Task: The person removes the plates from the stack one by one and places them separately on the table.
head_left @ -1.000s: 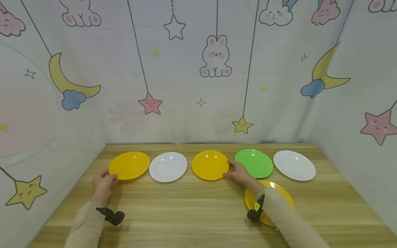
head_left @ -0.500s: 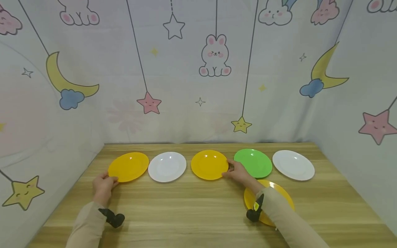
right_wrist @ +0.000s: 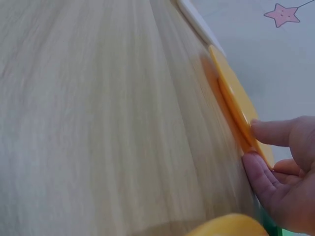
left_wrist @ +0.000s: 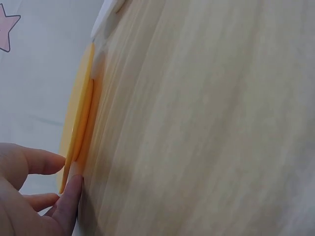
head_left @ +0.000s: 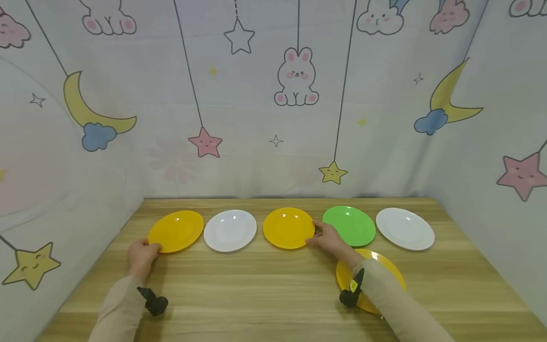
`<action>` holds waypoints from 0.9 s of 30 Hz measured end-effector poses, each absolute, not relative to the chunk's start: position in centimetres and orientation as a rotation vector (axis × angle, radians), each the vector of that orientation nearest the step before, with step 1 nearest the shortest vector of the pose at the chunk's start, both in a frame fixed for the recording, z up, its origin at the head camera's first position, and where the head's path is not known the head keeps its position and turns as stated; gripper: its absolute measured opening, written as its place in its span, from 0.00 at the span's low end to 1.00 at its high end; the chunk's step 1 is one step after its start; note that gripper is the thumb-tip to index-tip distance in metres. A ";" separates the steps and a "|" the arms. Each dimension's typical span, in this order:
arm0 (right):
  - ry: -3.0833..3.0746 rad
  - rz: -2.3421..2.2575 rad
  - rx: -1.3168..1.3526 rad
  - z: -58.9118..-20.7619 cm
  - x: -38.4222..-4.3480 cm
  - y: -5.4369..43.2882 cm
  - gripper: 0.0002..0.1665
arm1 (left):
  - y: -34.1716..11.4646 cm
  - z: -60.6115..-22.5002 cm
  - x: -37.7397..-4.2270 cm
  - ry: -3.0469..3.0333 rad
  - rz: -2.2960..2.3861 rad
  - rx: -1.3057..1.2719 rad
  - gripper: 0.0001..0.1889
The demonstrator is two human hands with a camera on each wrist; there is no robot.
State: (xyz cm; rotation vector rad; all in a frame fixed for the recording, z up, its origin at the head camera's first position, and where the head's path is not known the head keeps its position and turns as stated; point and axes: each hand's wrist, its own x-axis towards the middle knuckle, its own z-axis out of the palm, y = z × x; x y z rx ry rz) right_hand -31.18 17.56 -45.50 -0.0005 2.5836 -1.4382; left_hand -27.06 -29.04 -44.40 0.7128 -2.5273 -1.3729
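My left hand (head_left: 143, 258) pinches the near-left rim of a yellow plate (head_left: 176, 231) at the far left of a row. In the left wrist view, the fingers of that hand (left_wrist: 37, 196) lie on both sides of the rim of this yellow plate (left_wrist: 78, 113). My right hand (head_left: 331, 240) pinches the right rim of another yellow plate (head_left: 289, 228), in the middle of the row. From the right wrist view, digits of the right hand (right_wrist: 285, 167) sit above and below the rim of the middle yellow plate (right_wrist: 238, 101). Between the two yellow plates lies a white plate (head_left: 230, 230).
A green plate (head_left: 350, 227) and a second white plate (head_left: 405, 228) continue the row to the right. Under my right forearm lies a third yellow plate (head_left: 386, 273), partly hidden. Patterned fabric (head_left: 256, 104) walls in the wooden table (head_left: 252, 294) at the back and sides.
The left yellow plate has shifted slightly nearer and leftward with my left hand, widening its gap to the white plate. My right hand and its plate look unmoved.
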 end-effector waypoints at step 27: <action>2.508 -1.784 0.286 -45.0 -30.3 16.1 0.32 | -29.3 -44.6 -27.3 -2.536 -1.447 0.733 0.28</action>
